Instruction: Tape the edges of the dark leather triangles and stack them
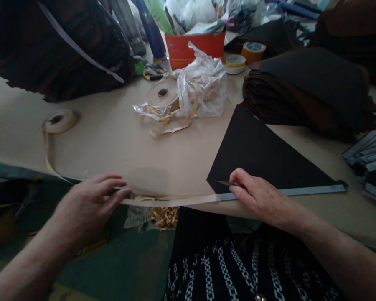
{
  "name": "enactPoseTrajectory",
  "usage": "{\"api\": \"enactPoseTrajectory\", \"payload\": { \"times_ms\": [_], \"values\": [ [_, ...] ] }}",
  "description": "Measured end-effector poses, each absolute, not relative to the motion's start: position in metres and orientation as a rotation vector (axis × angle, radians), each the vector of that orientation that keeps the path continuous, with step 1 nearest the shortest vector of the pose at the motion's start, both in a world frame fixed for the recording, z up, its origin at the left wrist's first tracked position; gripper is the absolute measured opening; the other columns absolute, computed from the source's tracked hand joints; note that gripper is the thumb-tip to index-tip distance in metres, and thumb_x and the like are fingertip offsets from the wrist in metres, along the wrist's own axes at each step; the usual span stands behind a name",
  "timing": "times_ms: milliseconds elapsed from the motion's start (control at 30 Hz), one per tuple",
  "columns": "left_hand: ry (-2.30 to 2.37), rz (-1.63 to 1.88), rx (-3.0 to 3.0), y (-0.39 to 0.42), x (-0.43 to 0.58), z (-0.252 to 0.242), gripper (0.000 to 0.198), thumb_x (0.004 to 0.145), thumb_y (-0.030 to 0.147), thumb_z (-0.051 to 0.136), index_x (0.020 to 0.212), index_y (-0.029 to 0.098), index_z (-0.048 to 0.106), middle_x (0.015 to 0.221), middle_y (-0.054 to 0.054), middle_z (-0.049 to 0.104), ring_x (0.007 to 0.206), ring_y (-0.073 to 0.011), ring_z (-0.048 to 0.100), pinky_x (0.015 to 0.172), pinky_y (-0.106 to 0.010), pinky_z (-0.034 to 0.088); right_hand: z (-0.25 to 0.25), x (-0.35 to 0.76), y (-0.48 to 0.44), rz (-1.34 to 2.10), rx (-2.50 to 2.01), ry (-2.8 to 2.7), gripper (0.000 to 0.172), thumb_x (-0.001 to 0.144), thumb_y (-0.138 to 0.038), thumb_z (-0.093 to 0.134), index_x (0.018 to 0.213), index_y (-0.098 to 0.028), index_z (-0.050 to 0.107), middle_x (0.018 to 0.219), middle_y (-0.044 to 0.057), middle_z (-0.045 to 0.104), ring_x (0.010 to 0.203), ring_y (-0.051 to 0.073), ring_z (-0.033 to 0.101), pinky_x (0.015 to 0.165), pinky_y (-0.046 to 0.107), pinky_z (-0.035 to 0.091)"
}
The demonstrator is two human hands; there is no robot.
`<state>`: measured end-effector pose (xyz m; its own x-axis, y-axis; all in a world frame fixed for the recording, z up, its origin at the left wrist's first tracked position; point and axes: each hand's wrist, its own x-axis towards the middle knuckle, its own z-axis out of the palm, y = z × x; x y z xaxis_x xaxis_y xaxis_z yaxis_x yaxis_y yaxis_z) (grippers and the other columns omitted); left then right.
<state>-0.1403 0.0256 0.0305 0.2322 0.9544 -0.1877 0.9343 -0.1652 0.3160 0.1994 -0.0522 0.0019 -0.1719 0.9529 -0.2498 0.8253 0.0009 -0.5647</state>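
My left hand (pixel 90 200) pinches the loose end of a pale tape strip (pixel 181 201) that stretches along the table's near edge. My right hand (pixel 257 194) presses on the same strip where it meets a black triangular fabric piece (pixel 263 154), fingers curled round a thin dark blade-like tool (pixel 225 183). A grey band (pixel 313 191) runs along the fabric's lower edge to the right. A heap of peeled tan backing curls (pixel 164 216) hangs below the table edge between my hands.
A tape roll (pixel 60 121) lies at the left, its tail trailing off the edge. A second roll (pixel 163 95) sits beside a crumpled plastic bag (pixel 203 85). A red box (pixel 194 48), yellow tape rolls (pixel 253 50) and stacked dark fabric (pixel 313 88) fill the back and right.
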Motion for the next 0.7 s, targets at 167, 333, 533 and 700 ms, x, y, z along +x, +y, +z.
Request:
{"api": "enactPoseTrajectory", "payload": {
  "times_ms": [167, 333, 533, 700],
  "values": [
    [1.107, 0.305, 2.524, -0.008, -0.055, 0.0, 0.018, 0.088, 0.03, 0.051, 0.093, 0.018, 0.063, 0.1, -0.007, 0.063, 0.095, -0.0218, 0.055, 0.087, -0.038, 0.043, 0.015, 0.206, -0.059, 0.975, -1.695, -2.01, 0.015, 0.092, -0.024, 0.04, 0.083, -0.019, 0.051, 0.076, -0.001, 0.055, 0.069, 0.012, 0.052, 0.065, 0.026, 0.037],
    [1.171, 0.033, 2.594, -0.021, 0.001, -0.007, 0.009, 0.085, 0.027, 0.056, 0.089, 0.019, 0.059, 0.092, -0.005, 0.06, 0.089, -0.0252, 0.053, 0.076, -0.041, 0.042, 0.01, 0.202, -0.061, 0.98, -1.676, -1.88, 0.014, 0.087, -0.023, 0.05, 0.078, -0.019, 0.06, 0.074, -0.002, 0.056, 0.069, 0.01, 0.051, 0.062, 0.023, 0.037],
    [1.223, -0.116, 2.639, -0.013, 0.011, 0.001, 0.014, 0.086, 0.028, 0.051, 0.079, 0.019, 0.059, 0.086, -0.006, 0.059, 0.084, -0.0261, 0.054, 0.069, -0.039, 0.039, -0.006, 0.192, -0.066, 1.213, -1.742, -1.828, 0.011, 0.085, -0.024, 0.05, 0.085, -0.021, 0.061, 0.067, -0.005, 0.058, 0.059, 0.008, 0.05, 0.056, 0.022, 0.034],
    [1.196, -0.128, 2.689, -0.006, 0.014, 0.001, 0.018, 0.084, 0.03, 0.052, 0.074, 0.019, 0.061, 0.081, -0.006, 0.059, 0.079, -0.0258, 0.054, 0.066, -0.038, 0.037, -0.013, 0.188, -0.068, 1.139, -1.787, -1.885, 0.01, 0.085, -0.023, 0.049, 0.087, -0.021, 0.058, 0.068, -0.004, 0.059, 0.059, 0.009, 0.05, 0.055, 0.023, 0.032]
  ]
}}
